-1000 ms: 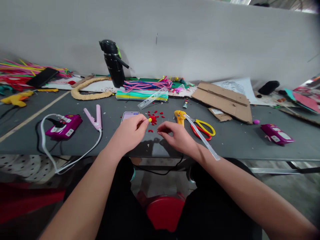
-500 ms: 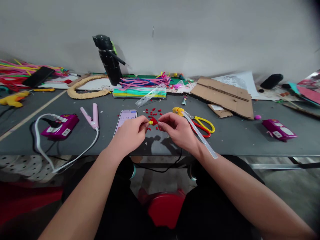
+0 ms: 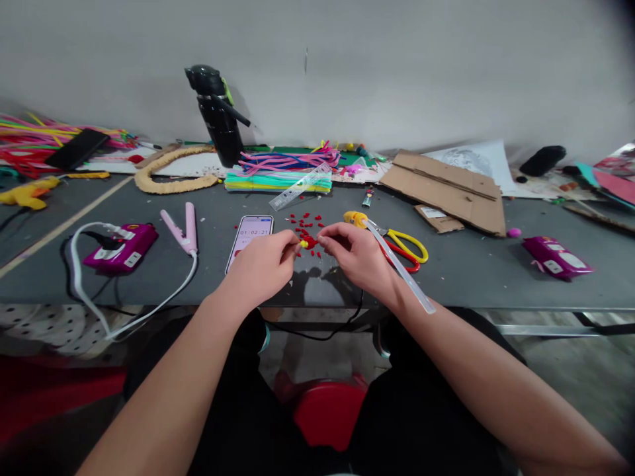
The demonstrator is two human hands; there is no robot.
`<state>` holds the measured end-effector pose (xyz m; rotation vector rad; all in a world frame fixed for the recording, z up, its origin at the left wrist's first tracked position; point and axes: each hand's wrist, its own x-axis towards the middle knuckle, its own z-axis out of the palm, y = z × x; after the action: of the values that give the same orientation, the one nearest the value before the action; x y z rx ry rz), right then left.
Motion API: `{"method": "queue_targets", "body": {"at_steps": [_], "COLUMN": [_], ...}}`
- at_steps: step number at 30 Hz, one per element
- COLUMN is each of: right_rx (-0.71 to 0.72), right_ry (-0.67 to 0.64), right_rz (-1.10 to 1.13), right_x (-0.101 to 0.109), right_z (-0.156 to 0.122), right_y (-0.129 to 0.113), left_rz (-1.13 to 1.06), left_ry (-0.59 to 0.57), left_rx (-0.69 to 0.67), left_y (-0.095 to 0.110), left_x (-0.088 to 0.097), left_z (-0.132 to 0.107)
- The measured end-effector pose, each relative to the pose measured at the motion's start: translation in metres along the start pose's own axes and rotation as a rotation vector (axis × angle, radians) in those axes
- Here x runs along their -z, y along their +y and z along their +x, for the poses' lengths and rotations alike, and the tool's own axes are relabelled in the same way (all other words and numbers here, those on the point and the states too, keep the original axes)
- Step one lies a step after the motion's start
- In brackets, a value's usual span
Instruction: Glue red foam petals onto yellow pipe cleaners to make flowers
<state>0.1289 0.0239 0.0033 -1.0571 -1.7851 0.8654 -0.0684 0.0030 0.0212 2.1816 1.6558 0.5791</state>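
Note:
Between my fingertips is a small fuzzy piece with a yellow end and a red part (image 3: 310, 242). My left hand (image 3: 262, 264) pinches its yellow end, thumb against forefinger. At the red side, the thumb and forefinger of my right hand (image 3: 353, 254) are drawn close together; whether they grip a red bit there is too small to see. Several loose red fuzzy bits (image 3: 306, 223) lie scattered on the table just beyond. Left of them a phone (image 3: 255, 227) shows a running timer, partly covered by my left hand.
Right of my right hand lie a yellow glue gun (image 3: 354, 217) with a clear glue stick (image 3: 404, 270) and scissors (image 3: 411, 248). Behind are pipe cleaners (image 3: 278, 180), a ruler (image 3: 301, 187), a black bottle (image 3: 218, 122) and cardboard (image 3: 446, 188). A pink straightener (image 3: 186, 231) and purple power strip (image 3: 124, 250) stand left.
My hands keep nearly the same pose around the red and yellow piece, with only slight finger movement. The view has shifted a little, and the phone's timer has advanced.

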Motion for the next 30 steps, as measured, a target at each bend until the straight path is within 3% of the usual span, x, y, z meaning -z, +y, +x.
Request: {"method": "queue_targets", "body": {"at_steps": [19,25,30], "right_rx": [0.070,-0.028,-0.050], "right_ry": [0.039,0.079,0.105], "right_rz": [-0.092,0.042,0.122], "right_x": [-0.002,-0.005,-0.009], "right_z": [-0.002,-0.005,-0.006], "right_y": [-0.001,-0.008,-0.010], "left_rz": [-0.065,-0.389,-0.709], "left_ry": [0.009,0.011,-0.074], "left_rx": [-0.002,0.164,0.184], "left_y": [0.007,0.009,0.015], "left_x": [-0.003,0.001,0.003], "left_z": [0.000,0.002,0.001]}}
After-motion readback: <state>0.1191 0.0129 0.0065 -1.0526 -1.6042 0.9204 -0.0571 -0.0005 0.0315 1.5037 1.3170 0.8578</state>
